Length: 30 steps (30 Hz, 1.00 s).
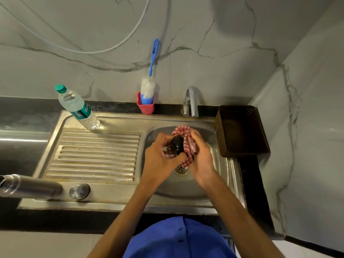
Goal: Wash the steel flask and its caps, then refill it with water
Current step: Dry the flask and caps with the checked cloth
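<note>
Over the sink basin (219,175), my left hand (158,161) holds a dark rounded cap (176,144). My right hand (202,157) grips a red-and-white checked cloth (188,144) pressed against that cap. The steel flask (31,187) lies on its side at the sink's front left edge, its open threaded mouth pointing left. A round steel cap (79,191) rests just to the right of the flask's base.
A plastic water bottle (78,108) with a green lid stands behind the ribbed drainboard (95,155). A blue bottle brush (149,88) sits in a red holder (146,107). The tap (191,101) is behind the basin, with a brown basket (242,131) to its right.
</note>
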### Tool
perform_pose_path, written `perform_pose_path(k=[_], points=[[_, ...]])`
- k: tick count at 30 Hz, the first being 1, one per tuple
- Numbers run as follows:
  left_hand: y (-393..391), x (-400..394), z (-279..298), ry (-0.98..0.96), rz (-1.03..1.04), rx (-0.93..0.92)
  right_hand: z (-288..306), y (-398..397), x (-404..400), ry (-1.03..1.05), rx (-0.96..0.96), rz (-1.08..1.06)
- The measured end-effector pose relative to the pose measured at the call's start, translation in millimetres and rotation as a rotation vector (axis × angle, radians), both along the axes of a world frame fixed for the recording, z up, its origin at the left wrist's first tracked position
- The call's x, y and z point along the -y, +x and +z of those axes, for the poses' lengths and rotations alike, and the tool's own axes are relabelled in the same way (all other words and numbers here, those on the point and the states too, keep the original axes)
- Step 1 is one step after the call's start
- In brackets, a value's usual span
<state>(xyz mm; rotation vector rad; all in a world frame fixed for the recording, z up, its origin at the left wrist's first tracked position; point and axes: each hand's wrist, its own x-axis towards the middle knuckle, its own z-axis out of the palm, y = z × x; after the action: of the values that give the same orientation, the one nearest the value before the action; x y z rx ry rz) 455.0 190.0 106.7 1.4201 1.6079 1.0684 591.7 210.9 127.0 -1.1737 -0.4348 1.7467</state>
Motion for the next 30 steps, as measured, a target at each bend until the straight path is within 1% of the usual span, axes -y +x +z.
perform_pose_path(k=[2, 3, 5, 6, 7, 8, 9, 10, 11, 12, 13, 14, 15, 17, 20, 22, 24, 25, 27, 28, 30], points=[[0.7, -2.3, -0.6, 0.014, -0.024, -0.037, -6.4, -6.3, -1.3, 0.03, 0.118, 0.001], [-4.4, -4.4, 0.1, -0.013, -0.057, -0.066, -7.6, -7.0, -2.5, 0.016, 0.153, -0.009], [-16.9, -6.8, 1.2, -0.118, -0.135, -0.089, -7.5, -2.6, -4.0, -0.069, 0.143, -0.026], [-21.9, -5.3, 3.4, -0.174, -0.175, -0.013, -6.9, -0.5, -3.9, -0.121, 0.098, -0.023], [-24.3, -3.1, 6.1, -0.223, -0.182, 0.146, -6.3, 0.9, -4.3, -0.161, 0.039, -0.028], [-25.7, -1.3, 7.7, -0.258, -0.143, 0.336, -5.9, 1.5, -4.3, -0.189, -0.01, -0.055], [-27.0, -0.6, 7.9, -0.259, -0.072, 0.466, -6.7, 2.4, -4.0, -0.209, -0.047, -0.091], [-25.8, -1.1, 7.2, -0.219, 0.006, 0.515, -6.8, 2.0, -3.1, -0.214, -0.068, -0.122], [-23.9, -2.9, 4.9, -0.182, 0.067, 0.451, -6.5, 0.4, -1.4, -0.208, -0.078, -0.13], [-21.6, -4.4, 1.3, -0.157, 0.09, 0.334, -5.1, -2.4, 0.8, -0.193, -0.079, -0.11], [-18.3, -3.8, -0.9, -0.136, 0.062, 0.184, -4.4, -5.9, 2.9, -0.179, -0.073, -0.079], [-14.3, -2.2, -2.6, -0.125, 0.023, 0.076, -4.2, -10.0, 4.7, -0.166, -0.04, -0.04], [-11.0, 0.5, -5.1, -0.123, -0.001, 0.022, -3.7, -14.1, 5.7, -0.158, 0.006, -0.002], [-12.2, 4.8, -11.1, -0.077, 0.013, -0.019, -2.7, -22.6, 5.7, -0.159, 0.117, 0.068], [-24.7, 8.5, -15.3, 0.019, 0.112, -0.07, -5.6, -32.4, 6.4, -0.147, 0.291, 0.128], [-36.0, 11.7, -13.6, 0.038, 0.191, -0.075, -9.9, -40.5, 8.2, -0.111, 0.374, 0.161], [-54.0, 16.4, -13.3, 0.017, 0.298, -0.043, -13.0, -52.0, 11.2, -0.111, 0.402, 0.181], [-65.1, 18.5, -13.8, -0.013, 0.353, -0.005, -13.8, -57.4, 12.1, -0.131, 0.358, 0.167], [-95.6, 29.0, -19.8, -0.068, 0.45, 0.052, -12.7, -70.4, 12.8, -0.197, 0.167, 0.095], [-112.2, 37.7, -25.0, -0.091, 0.478, 0.057, -11.6, -77.8, 12.8, -0.221, 0.059, 0.048], [-140.1, 59.8, -37.3, -0.139, 0.5, 0.026, -12.2, -88.4, 11.0, -0.264, -0.093, -0.03]])
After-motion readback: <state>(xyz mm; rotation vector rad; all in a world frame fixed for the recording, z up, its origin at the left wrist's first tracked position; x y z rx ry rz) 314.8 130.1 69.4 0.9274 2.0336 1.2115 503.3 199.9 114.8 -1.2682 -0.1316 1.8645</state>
